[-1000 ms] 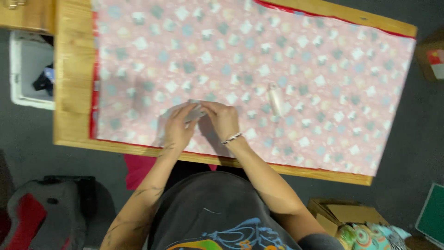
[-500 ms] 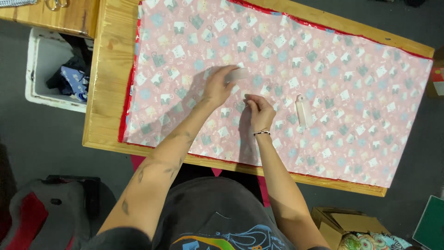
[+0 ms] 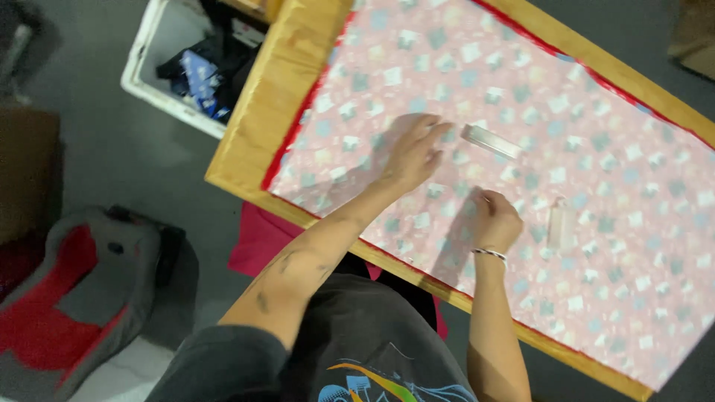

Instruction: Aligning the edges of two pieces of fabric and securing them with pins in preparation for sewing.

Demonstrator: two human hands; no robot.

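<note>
A pink cloth (image 3: pixel 596 134) printed with small pale squares covers the wooden table (image 3: pixel 275 97). My left hand (image 3: pixel 413 152) lies flat on the cloth with its fingers spread. Its fingertips are just short of a clear narrow strip (image 3: pixel 490 141) lying on the cloth. My right hand (image 3: pixel 495 219), with a bracelet at the wrist, rests on the cloth with curled fingers; nothing shows in it. To the right of that hand, apart from it, lies a small pale upright-shaped object (image 3: pixel 558 223).
Left of the table a white bin (image 3: pixel 149 74) on the floor holds dark and blue items. A red and grey seat (image 3: pixel 74 305) lies at the lower left. Red cloth (image 3: pixel 257 238) hangs below the near table edge. A cardboard box (image 3: pixel 696 33) is at the top right.
My hands were together on the cloth, then parted. The left hand has slid away from me over the cloth, and the clear strip now shows at its fingertips. The view has swung right.
</note>
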